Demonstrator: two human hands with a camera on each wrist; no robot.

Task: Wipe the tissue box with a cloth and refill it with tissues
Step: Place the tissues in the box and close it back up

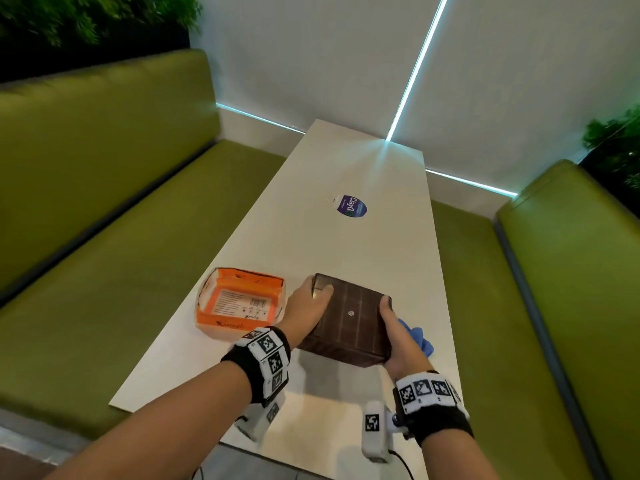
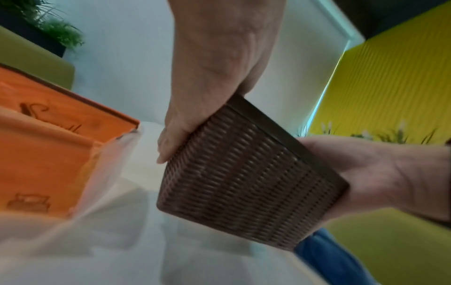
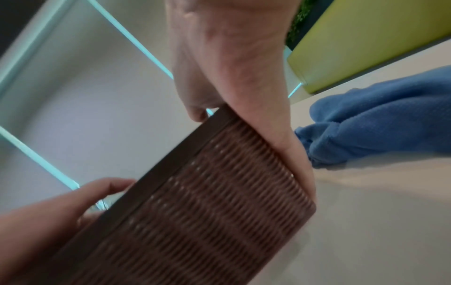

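A brown woven tissue box [image 1: 349, 317] is held tilted just above the white table [image 1: 346, 168], between both hands. A smooth face with a small round mark faces up. My left hand [image 1: 306, 306] grips its left side, thumb over the top edge. My right hand [image 1: 394, 330] grips its right side. From the left wrist, the left hand [image 2: 207, 96] and the right hand [image 2: 378, 169] clasp the box [image 2: 244, 183]. The right wrist view shows the right hand [image 3: 244, 96] along the box [image 3: 207, 212]. A blue cloth [image 1: 420, 337] lies crumpled right of the box. An orange tissue pack [image 1: 239, 299] lies to its left.
Green padded benches [image 1: 104, 202] run along both long sides of the table. A round purple sticker [image 1: 350, 206] sits farther up the tabletop. Plants [image 1: 616, 140] stand behind the benches. The cloth [image 3: 378, 119] lies close to the table's right edge.
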